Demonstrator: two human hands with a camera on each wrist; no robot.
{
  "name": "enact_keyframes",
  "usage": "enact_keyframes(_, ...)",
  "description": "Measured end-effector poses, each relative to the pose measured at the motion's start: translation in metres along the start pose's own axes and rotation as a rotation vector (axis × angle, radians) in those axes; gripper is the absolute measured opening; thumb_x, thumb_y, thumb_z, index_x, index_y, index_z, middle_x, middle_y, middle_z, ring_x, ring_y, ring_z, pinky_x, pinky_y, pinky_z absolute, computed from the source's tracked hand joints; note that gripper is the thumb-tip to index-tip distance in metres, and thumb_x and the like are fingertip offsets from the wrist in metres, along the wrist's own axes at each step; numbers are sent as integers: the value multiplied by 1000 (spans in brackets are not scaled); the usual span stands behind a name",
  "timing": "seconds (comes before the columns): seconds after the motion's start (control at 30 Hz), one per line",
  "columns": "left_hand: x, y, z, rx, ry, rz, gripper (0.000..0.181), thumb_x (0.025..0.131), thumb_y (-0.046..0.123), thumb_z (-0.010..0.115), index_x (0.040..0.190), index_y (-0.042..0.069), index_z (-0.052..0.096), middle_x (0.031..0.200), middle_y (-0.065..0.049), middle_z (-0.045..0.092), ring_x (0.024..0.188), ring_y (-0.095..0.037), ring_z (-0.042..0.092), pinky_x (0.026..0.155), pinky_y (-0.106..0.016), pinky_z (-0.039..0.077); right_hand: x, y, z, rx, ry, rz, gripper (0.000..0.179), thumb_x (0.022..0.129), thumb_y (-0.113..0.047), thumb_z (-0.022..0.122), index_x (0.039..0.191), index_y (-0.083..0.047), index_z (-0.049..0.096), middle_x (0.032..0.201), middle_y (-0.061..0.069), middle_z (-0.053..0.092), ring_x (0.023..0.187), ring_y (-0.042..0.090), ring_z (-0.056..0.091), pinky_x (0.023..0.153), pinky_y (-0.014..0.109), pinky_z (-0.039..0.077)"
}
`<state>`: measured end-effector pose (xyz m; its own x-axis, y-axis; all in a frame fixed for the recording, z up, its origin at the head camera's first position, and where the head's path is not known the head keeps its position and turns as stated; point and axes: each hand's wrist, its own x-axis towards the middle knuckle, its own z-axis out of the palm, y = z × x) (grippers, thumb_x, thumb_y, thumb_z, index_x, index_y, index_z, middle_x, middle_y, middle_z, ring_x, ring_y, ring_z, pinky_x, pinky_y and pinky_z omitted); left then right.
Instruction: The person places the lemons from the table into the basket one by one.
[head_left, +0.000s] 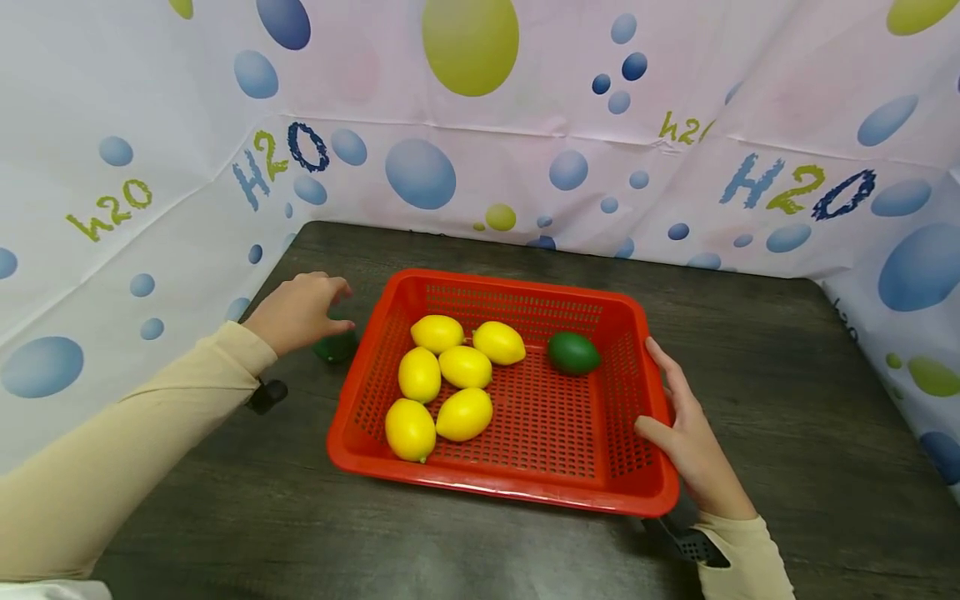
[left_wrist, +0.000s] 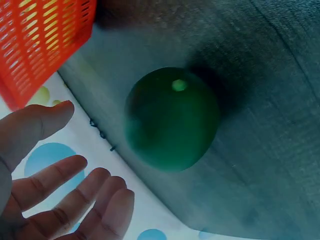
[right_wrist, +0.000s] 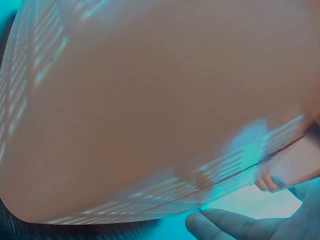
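My left hand [head_left: 302, 310] hovers left of the red plastic basket [head_left: 510, 497], fingers spread and slightly bent, holding nothing. Below it a dark green lime [head_left: 335, 347] lies on the table, partly hidden by the hand. The left wrist view shows this lime [left_wrist: 172, 122] apart from the fingers [left_wrist: 65, 210]. At the basket's right side, my right hand [head_left: 693, 442] holds the rim, thumb over it and fingers along the outside. Inside the basket, several yellow lemons [head_left: 465, 367] gather at the left; another green lime [head_left: 573, 353] lies at the upper right.
The dark wooden table [head_left: 757, 383] extends around the basket. A white sheet [head_left: 360, 75] with blue and green spots hangs behind and at the sides. In the right wrist view, the blurred basket wall [right_wrist: 150, 110] fills most of the picture.
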<state>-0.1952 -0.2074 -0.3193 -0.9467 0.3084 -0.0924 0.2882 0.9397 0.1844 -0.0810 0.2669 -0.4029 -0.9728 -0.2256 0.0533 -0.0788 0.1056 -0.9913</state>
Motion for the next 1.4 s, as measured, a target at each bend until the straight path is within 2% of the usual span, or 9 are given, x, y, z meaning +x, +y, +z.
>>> enact_keyframes(0.2, -2, -7, 10, 19, -35, -6, 51, 90, 26, 80, 124, -9, 66, 111, -26, 68, 98, -39, 66, 87, -55, 57, 1, 0, 0, 0, 2, 15, 93, 92, 14, 44, 167, -30, 12, 149, 24, 35, 111, 22, 65, 74, 42, 63)
enact_keyframes(0.4, -4, -13, 17, 7, -28, -11, 50, 90, 24, 80, 124, -10, 65, 112, -26, 71, 96, -40, 69, 87, -56, 57, 0, 0, 0, 1, 1, 24, 92, 93, 12, 44, 167, -31, 12, 149, 26, 36, 113, 24, 63, 76, 42, 63)
enact_keyframes(0.6, -5, -15, 22, 5, -16, -37, 54, 89, 25, 80, 124, -12, 62, 102, -24, 73, 78, -31, 71, 73, -51, 60, 0, 1, 0, 17, -3, 13, 91, 93, 13, 43, 167, -30, 11, 149, 27, 36, 113, 25, 64, 76, 43, 63)
enact_keyframes(0.73, -5, -13, 24, 14, -1, -38, 48, 88, 27, 81, 117, -9, 65, 94, -18, 70, 74, -27, 66, 67, -48, 59, 0, 2, 0, 16, -2, 3, 91, 93, 13, 43, 167, -29, 11, 148, 28, 37, 113, 26, 65, 75, 43, 63)
enact_keyframes(0.87, -3, -11, 28, -4, -2, -56, 51, 89, 26, 81, 124, -6, 63, 105, -22, 68, 82, -32, 66, 73, -53, 59, 0, 2, 0, 16, 0, 5, 91, 93, 12, 43, 167, -29, 11, 149, 27, 37, 114, 27, 64, 76, 43, 63)
enact_keyframes(1.0, -2, -12, 31, -12, -29, -74, 61, 88, 21, 82, 132, -10, 54, 113, -30, 64, 88, -38, 66, 79, -57, 58, 0, 2, 0, 17, 1, 19, 90, 93, 11, 43, 167, -31, 11, 149, 26, 37, 114, 27, 64, 77, 43, 63)
enact_keyframes(1.2, -5, -18, 36, -25, -57, -67, 58, 84, 17, 85, 120, -13, 51, 97, -26, 64, 80, -35, 64, 71, -51, 56, 0, 1, 0, 24, 2, 34, 91, 93, 11, 43, 167, -33, 11, 149, 25, 37, 113, 26, 64, 77, 44, 62)
enact_keyframes(1.4, -5, -20, 40, -70, -52, -66, 56, 85, 17, 84, 121, -11, 51, 92, -23, 66, 72, -31, 63, 66, -48, 56, -1, 2, -1, 33, -3, 16, 90, 93, 12, 42, 167, -30, 11, 148, 26, 37, 113, 26, 65, 77, 43, 63)
